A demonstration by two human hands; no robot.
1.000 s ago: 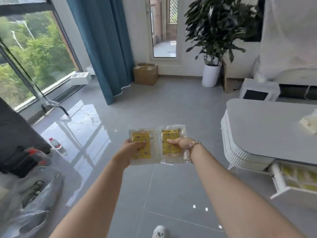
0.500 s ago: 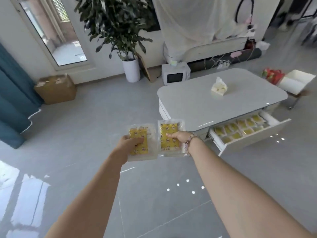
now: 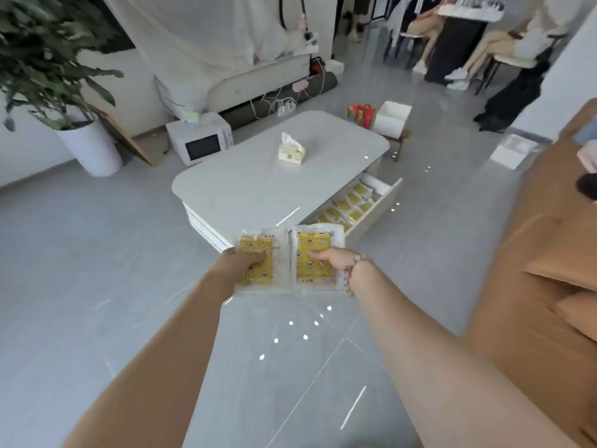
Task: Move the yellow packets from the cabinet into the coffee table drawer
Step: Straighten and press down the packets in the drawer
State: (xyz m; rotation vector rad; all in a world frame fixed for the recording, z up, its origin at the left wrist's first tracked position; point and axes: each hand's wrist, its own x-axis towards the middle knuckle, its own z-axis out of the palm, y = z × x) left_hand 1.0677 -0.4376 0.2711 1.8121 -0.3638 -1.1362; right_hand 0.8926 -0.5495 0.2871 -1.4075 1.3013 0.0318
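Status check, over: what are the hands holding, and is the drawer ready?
Left hand grips left packet; right hand grips right packet. Drawer open ahead, yellow packets already inside. Only bare floor in between.

Held side by side before the coffee table's (image 3: pixel 258 185) near corner: left packet (image 3: pixel 258 274) in the left hand (image 3: pixel 239 263), right packet (image 3: pixel 311 242) in the right hand (image 3: pixel 332 258). Open drawer (image 3: pixel 381 208) at the table's right side, stored packets (image 3: pixel 342 205) in rows inside. Tissue pack (image 3: pixel 290 153) on the tabletop toward the far edge. Microwave (image 3: pixel 200 142) on the floor behind the far left corner; sofa (image 3: pixel 533 270) to the right.

coffee table (image 3: pixel 245 189) | top: tissue pack (image 3: pixel 291 153) | open drawer (image 3: pixel 378 212): yellow packets (image 3: pixel 342 205) inside
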